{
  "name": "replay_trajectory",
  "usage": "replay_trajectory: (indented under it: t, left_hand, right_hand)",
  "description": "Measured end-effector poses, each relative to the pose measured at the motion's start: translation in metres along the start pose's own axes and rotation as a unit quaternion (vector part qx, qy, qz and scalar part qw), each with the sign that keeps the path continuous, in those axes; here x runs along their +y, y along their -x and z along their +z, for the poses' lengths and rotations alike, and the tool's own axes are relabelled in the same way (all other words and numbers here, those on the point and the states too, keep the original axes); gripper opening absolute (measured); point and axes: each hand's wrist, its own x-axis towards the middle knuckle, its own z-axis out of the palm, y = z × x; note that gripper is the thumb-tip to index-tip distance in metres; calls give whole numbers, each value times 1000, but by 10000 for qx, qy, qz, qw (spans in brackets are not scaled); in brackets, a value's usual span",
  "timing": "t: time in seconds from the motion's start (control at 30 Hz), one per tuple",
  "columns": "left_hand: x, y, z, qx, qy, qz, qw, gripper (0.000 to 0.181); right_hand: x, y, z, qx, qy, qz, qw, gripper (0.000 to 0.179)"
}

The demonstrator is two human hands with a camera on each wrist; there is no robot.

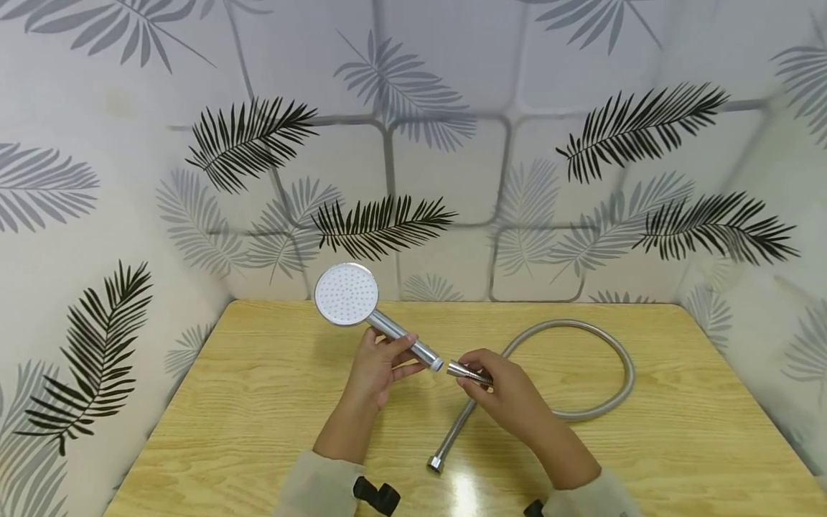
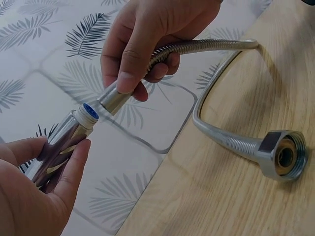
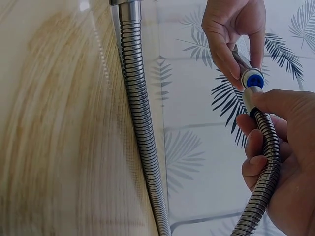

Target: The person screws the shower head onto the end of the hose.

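Note:
My left hand [image 1: 377, 365] grips the chrome handle of a shower head [image 1: 346, 294], its round white nozzle face turned up toward the head camera. The handle's white threaded end, with a blue insert inside, shows in the left wrist view. Between thumb and fingers, my right hand [image 1: 507, 391] pinches the smooth metal end fitting [image 2: 115, 100] of a flexible shower hose [image 1: 629, 366]. A small gap separates the fitting from the threaded end, and the two roughly line up. The hose's other end, a hex nut [image 2: 283, 155], lies on the table.
The hose loops over the right side of the wooden table [image 1: 245, 416]. Behind the table stands a wall [image 1: 446, 172] with a leaf pattern. Black straps or mounts [image 1: 377, 495] sit at the sleeves.

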Motion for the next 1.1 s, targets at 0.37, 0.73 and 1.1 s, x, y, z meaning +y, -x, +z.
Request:
replay_trajectory:
  t: [0.37, 0.73, 1.1]
  left_hand:
    - [-3, 1, 4, 90, 95, 49, 9999, 32]
    - [-6, 2, 5, 202, 230, 139, 9994, 33]
    - [-10, 0, 6, 263, 202, 188, 9993, 36]
  right_hand:
    - [-3, -2, 5, -80, -46, -69, 9999, 25]
    - [-3, -5, 10, -24, -44, -45, 10000, 24]
    - [-4, -4, 10, 49, 14, -53, 10000, 24]
